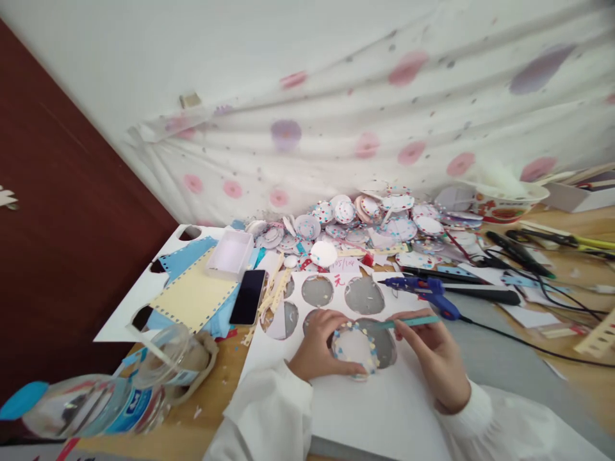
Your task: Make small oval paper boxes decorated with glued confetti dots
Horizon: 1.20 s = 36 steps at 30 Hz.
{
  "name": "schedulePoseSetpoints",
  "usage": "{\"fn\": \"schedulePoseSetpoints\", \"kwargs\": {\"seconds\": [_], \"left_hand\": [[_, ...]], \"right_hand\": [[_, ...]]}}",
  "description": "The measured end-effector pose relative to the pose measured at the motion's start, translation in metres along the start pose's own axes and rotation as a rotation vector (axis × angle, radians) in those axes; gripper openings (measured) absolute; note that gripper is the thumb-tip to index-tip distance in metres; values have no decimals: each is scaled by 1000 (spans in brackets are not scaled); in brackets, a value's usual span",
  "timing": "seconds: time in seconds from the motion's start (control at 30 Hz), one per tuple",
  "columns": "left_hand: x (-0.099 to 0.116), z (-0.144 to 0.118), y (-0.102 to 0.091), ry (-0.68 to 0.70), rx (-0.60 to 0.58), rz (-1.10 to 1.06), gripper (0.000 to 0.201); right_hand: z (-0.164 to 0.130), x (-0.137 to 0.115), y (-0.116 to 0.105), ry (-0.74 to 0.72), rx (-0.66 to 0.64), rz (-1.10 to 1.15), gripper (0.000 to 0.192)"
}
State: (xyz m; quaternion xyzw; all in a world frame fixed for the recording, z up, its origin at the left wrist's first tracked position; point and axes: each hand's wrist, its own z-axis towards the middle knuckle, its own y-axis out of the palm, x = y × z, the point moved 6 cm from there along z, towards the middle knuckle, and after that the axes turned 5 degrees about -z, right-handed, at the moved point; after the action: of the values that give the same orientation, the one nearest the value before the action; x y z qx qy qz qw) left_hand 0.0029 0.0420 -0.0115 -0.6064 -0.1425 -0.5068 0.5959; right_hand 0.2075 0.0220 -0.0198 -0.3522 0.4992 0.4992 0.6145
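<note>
A: What is in the left hand [319, 349]?
B: One white disc [354, 351], round, rim dotted with blue, yellow and pale bits. Grip: clamped, thumb along the near edge, fingers about the left side. Place: above the white cut-out sheet [355, 413], beside and partly over its lower right-hand hole.

A: And the right hand [432, 352]?
B: One slim teal strip [417, 322], material uncertain. Grip: pinched between thumb and fingers, the strip's free end aimed at the disc's upper right edge. Whether the two touch, I cannot tell.

A: How is this best handled?
B: My judgement: hold the disc by its edge, lightly enough not to bend it, thumb clear of the dotted bits. Steady the strip near its free end, so that it meets the rim squarely, and turn the disc rather than reach across it.

A: Any hazard nearby?
B: One blue glue gun [436, 299], lying just beyond the right hand, nozzle pointing left. It may be hot; knuckles should stay clear.

A: Remainder of the tabletop [206, 419]?
B: One heap of similar discs [343, 211] along the curtain [327, 150]; one black phone [248, 296]; one shallow white tray [230, 254] on coloured sheets [192, 288].
</note>
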Motion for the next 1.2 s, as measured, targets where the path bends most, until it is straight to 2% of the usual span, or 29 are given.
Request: {"fn": "schedulePoseSetpoints", "kwargs": {"seconds": [0.17,0.3,0.53,0.77,0.93,1.1,1.2], "left_hand": [[-4,-2,0,22,21,21,82],[-6,-3,0,-1,26,2,87],[-3,-4,-1,12,33,-14,87],[5,-5,-4,101,82,20,74],[1,-6,-4,77,86,-28,70],[-3,-7,-3,66,73,-25,88],[-3,-7,-1,83,56,-10,91]], "right_hand": [[-16,11,-27,11,113,28,22],[-17,25,-37,68,184,71,24],[-15,33,-38,198,169,118,24],[-16,39,-38,281,176,142,28],[-17,44,-39,328,193,142,32],[-19,44,-40,363,193,142,32],[-20,44,-40,387,189,147,32]]}}
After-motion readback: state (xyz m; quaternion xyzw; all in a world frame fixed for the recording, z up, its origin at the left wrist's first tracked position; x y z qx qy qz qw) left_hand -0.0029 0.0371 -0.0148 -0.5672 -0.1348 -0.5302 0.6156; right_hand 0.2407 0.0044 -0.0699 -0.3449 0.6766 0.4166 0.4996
